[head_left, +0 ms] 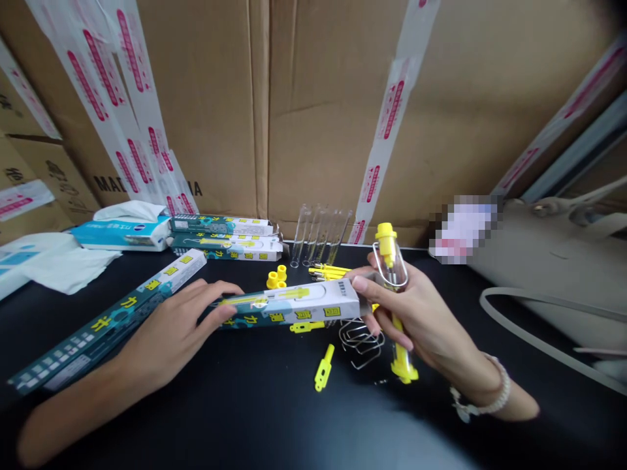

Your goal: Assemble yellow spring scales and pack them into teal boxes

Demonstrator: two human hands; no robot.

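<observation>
My left hand [169,326] is closed around the near end of a teal and white printed box [298,303], which lies crosswise above the table. At the box's right end, the fingertips of my right hand [431,310] touch its open flap. The same hand grips a clear tube with yellow ends [388,248] and a wire loop, held nearly upright; its middle is hidden by my fingers. Beneath the box lie bent wire loops [361,343] and a flat yellow piece [323,371]. Small yellow caps [277,277] sit behind the box, beside thin yellow rods [333,269].
Several clear tubes [316,238] stand against the cardboard wall [323,117]. Printed boxes [223,245] are stacked at the back, and another long box [112,320] lies at left. A tissue pack [122,234] is behind it. A pale bag [548,254] with a strap occupies the right.
</observation>
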